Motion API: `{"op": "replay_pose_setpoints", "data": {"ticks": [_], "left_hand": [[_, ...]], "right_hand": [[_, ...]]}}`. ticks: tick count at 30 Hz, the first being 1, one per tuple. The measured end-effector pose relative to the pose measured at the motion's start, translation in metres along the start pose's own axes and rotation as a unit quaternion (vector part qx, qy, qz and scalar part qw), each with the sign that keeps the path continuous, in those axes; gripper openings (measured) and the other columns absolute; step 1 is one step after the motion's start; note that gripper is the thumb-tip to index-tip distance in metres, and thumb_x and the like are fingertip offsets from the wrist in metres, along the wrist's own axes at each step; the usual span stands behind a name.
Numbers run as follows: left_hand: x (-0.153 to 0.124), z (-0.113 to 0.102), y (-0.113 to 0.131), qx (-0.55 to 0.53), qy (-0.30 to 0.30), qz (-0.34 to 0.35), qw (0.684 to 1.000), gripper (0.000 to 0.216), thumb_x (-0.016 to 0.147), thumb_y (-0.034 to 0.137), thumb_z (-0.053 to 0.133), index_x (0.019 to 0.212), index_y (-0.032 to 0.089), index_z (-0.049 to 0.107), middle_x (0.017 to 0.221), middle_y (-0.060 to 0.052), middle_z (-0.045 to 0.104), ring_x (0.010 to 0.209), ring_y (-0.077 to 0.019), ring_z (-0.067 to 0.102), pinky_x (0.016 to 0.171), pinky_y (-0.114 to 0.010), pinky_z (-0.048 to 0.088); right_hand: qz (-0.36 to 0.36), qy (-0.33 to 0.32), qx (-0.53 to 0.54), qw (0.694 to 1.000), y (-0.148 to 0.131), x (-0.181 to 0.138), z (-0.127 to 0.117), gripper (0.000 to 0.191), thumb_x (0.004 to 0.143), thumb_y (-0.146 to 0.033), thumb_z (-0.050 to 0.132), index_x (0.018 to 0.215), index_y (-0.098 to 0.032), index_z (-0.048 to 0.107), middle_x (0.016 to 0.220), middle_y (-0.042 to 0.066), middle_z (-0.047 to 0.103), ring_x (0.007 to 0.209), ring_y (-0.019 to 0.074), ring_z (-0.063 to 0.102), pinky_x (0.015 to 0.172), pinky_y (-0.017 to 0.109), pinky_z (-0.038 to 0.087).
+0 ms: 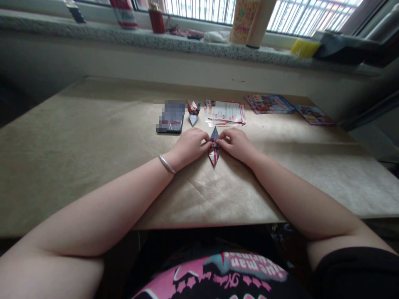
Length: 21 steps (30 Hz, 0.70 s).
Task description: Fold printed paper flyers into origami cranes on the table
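In the upper left of the frame, a red-and-white can (124, 15) is standing on the speckled sill (77, 31), and a small red container (157, 20) is standing to its right. Left of centre, a dark, partly blurred slab (173, 116) is lying on the pale table (77, 166). Below it, a silver bracelet (167, 164) is circling the left wrist. The left hand (193, 142) is curling nearly closed, its thumb and forefinger pinching the left edge of the folded paper (214, 155). Above that hand, a folded paper bird (193, 110) is sitting beside the slab. The folded paper is lying near the centre of the frame, its 2 pointed ends facing up and down the picture. The right hand (236, 143) is also curling nearly closed, pinching the paper's right edge between fingertips and thumb. Just above, a pile of printed sheets (229, 112) is resting. Toward the right, 2 groups of colourful sheets are lying: a fanned pile (269, 104) and a smaller batch (314, 115).
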<state>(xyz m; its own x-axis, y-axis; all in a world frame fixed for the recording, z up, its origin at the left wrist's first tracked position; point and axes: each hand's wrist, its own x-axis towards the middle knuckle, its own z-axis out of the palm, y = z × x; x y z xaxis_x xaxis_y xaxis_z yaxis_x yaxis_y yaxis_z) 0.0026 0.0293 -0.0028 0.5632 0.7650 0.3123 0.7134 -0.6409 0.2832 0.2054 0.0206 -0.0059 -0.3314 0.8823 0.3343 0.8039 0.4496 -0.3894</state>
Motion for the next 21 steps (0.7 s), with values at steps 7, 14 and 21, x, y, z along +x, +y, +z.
{"op": "replay_pose_setpoints", "data": {"ticks": [7,14,21], "left_hand": [[0.0018,-0.0036,0.0012,-0.057,-0.010,-0.056,0.997,0.020,0.086,0.034,0.062,0.082,0.017,0.072,0.088,-0.007,0.072,0.090,-0.0217,0.063,0.087,-0.034,0.047],[-0.0009,-0.0033,0.0011,-0.086,0.014,-0.075,0.993,0.018,0.083,0.036,0.066,0.081,0.018,0.069,0.083,-0.004,0.071,0.081,-0.0182,0.062,0.073,-0.028,0.045],[-0.0024,-0.0005,0.0018,-0.098,0.017,-0.024,0.995,0.022,0.089,0.029,0.061,0.107,0.021,0.068,0.094,-0.003,0.072,0.085,-0.0168,0.065,0.076,-0.026,0.047]], "right_hand": [[0.050,0.015,-0.013,0.999,-0.0045,0.0036,0.0044,0.014,0.082,-0.029,0.070,0.071,-0.021,0.067,0.076,0.004,0.068,0.080,0.0213,0.060,0.074,0.033,0.042],[0.047,0.014,-0.005,0.999,-0.0029,0.0054,0.0061,0.016,0.082,-0.031,0.068,0.070,-0.021,0.067,0.075,0.004,0.068,0.080,0.0213,0.059,0.073,0.033,0.042],[0.050,0.012,0.004,0.999,-0.0008,0.0071,0.0078,0.018,0.082,-0.032,0.070,0.068,-0.020,0.065,0.075,0.004,0.069,0.078,0.0204,0.059,0.071,0.033,0.042]]}}
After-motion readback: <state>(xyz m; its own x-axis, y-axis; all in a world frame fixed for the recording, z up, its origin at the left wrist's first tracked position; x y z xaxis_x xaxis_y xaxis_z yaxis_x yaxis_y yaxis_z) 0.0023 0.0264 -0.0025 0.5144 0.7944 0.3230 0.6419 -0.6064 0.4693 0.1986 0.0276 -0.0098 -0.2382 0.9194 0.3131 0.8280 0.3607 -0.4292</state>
